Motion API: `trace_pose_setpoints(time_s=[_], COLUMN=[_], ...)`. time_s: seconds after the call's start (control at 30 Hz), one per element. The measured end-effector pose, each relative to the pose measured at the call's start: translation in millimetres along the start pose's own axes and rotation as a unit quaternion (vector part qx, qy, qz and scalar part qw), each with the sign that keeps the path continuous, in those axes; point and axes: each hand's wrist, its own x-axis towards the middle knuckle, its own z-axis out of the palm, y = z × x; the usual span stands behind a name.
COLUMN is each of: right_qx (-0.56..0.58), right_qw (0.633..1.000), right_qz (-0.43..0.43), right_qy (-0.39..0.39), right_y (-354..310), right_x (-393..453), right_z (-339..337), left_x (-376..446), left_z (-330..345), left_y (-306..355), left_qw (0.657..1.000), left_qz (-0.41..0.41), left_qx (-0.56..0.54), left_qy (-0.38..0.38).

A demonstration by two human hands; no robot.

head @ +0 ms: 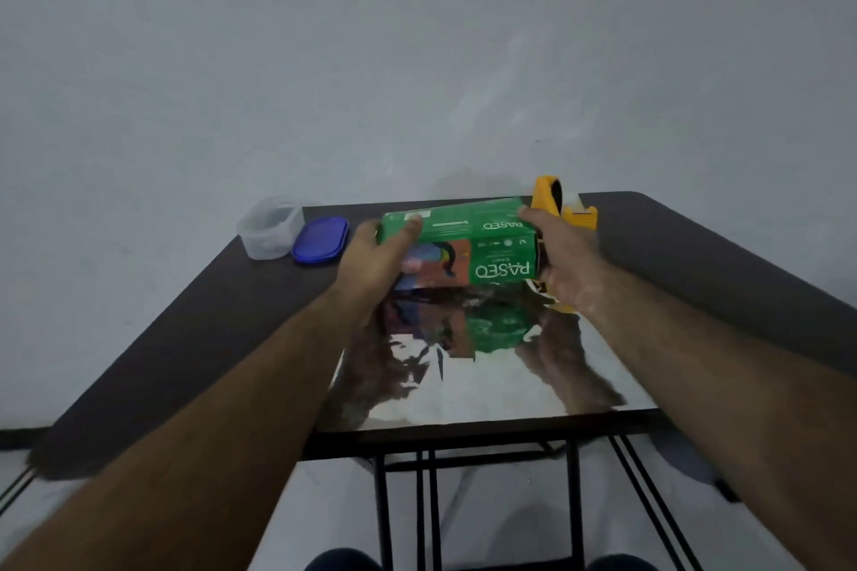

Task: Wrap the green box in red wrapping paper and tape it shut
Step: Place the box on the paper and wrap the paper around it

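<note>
A green box [482, 236] printed with "PASEO" is held between both hands over the far part of the dark table. My left hand [371, 260] grips its left end with the thumb on top. Its right end is gripped by my right hand [563, 264]. Under and in front of the box lies a shiny, mirror-like sheet of wrapping paper [487, 376], silver side up, reflecting the box and hands. A yellow tape dispenser [563, 204] stands just behind the box at the right, partly hidden by my right hand.
A clear plastic container [269, 227] and its blue lid [321, 240] sit at the table's far left corner. The dark table [195, 338] has black metal legs below its near edge. A pale wall rises right behind it.
</note>
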Motion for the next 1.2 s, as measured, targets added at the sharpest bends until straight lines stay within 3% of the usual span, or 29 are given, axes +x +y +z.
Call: trace_pose_setpoints(time_s=[0.1, 0.2, 0.27, 0.43, 0.63, 0.73, 0.83, 1.0, 1.1, 1.2], right_qx=[-0.019, -0.184, -0.266, -0.281, -0.259, -0.298, -0.336, -0.304, -0.303, -0.347], right_qw=[0.999, 0.972, 0.945, 0.939, 0.941, 0.923, 0.902, 0.912, 0.909, 0.883], right_qz=[-0.013, -0.102, -0.154, -0.179, -0.217, -0.242, -0.269, -0.273, -0.277, -0.295], right_qy=[0.031, 0.105, 0.111, 0.089, 0.009, -0.023, -0.043, -0.036, -0.070, -0.113], right_y=[12, 20, 22, 19, 29, 26, 23, 23, 22, 22], right_x=[4, 8, 9, 14, 11, 8, 6, 7, 5, 3], right_z=[2, 2, 0, -9, -26, -28, -30, -34, -38, -47], left_x=[-5, -10, -11, -11, -13, -16, -19, -23, -21, -16], left_z=[0, -1, -2, -3, -4, -7, -11, -15, -19, -29], left_y=[-21, -27, -32, -33, -29, -25, -23, -17, -17, -17], left_qw=[0.999, 0.999, 0.999, 0.999, 0.998, 0.997, 0.996, 0.994, 0.992, 0.993], left_qz=[0.002, 0.026, 0.042, 0.046, 0.055, 0.058, 0.072, 0.091, 0.097, 0.081], left_qx=[-0.041, -0.036, -0.027, -0.023, 0.009, 0.023, 0.048, 0.066, 0.075, 0.065], left_qy=[0.016, 0.003, 0.002, 0.017, 0.039, 0.039, 0.032, 0.014, -0.009, -0.051])
